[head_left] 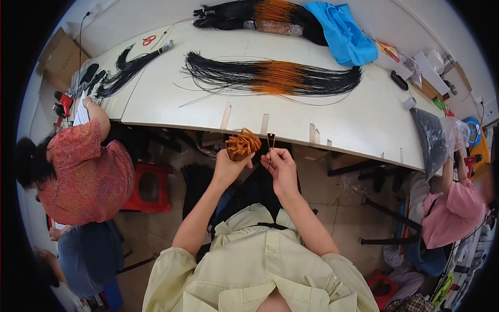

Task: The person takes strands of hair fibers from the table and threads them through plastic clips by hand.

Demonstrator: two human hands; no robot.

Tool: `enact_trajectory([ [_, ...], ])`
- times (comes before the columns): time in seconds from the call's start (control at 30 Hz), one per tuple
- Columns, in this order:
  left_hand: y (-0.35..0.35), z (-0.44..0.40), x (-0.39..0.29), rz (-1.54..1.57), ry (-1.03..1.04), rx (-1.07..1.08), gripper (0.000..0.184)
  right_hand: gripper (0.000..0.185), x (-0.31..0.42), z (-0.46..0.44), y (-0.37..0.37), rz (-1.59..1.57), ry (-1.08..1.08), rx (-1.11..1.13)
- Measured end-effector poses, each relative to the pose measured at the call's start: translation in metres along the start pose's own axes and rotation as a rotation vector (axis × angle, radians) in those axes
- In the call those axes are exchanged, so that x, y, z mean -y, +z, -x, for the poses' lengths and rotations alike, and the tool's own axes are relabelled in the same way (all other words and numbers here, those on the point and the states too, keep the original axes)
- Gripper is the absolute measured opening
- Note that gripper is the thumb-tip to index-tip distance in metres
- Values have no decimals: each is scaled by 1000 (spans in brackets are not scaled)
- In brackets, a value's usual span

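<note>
here, two bare hands are working just off the near edge of one white worktop (150,112). the left hand (228,167) is wrapping closed around one bundle of orange wires (243,141), whose ends are fanning out above the fist, too crowded to be counted. the right hand (281,167) is pinching thumb against fingers, gripping thin wires just under one small black connector (271,137), which is sitting beside the orange bundle, apart from it.

on the worktop, three larger wire bundles are showing: one black-and-orange bundle (280,78) is lying across the middle, a second black-and-orange bundle (273,9) is lying along the back, and one all-black bundle (125,73) is resting at the left. one pair of red scissors (149,40) is lying near that black bundle, and one blue cloth (345,34) is draping beside the rear bundle. two co-workers are sitting by the worktop, one in a red patterned top (86,174) at the left, one in a pink top (452,216) at the right.
</note>
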State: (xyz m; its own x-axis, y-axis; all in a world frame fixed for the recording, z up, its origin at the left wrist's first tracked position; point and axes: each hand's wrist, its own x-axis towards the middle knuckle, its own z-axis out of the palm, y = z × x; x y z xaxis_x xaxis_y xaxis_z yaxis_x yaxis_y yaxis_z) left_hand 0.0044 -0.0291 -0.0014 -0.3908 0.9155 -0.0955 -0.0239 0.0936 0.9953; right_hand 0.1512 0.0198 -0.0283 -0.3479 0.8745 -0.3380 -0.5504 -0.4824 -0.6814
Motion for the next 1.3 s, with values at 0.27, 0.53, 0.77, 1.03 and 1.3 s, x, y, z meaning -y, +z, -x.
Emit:
enact_trajectory([
  [0.27, 27, -21, -3, -6, 52, -18, 11, 9, -16, 17, -15, 181, -37, 46],
  [0.53, 40, -30, -8, 69, -72, 135, 11, 5, 2, 9, -21, 808, -117, 111],
  [0.77, 35, -21, -15, 211, 124, -34, 6, 5, 101, -57, 15, 1433, -1069, 8],
  [1.03, -17, -13, -81, 254, 276, -160, 6, 3, 93, -164, 38, 1819, -1184, 192],
  [1.3, -65, -21, -95, 406, 485, -130, 8, 9, 136, -149, 83, 1888, -1277, 75],
])
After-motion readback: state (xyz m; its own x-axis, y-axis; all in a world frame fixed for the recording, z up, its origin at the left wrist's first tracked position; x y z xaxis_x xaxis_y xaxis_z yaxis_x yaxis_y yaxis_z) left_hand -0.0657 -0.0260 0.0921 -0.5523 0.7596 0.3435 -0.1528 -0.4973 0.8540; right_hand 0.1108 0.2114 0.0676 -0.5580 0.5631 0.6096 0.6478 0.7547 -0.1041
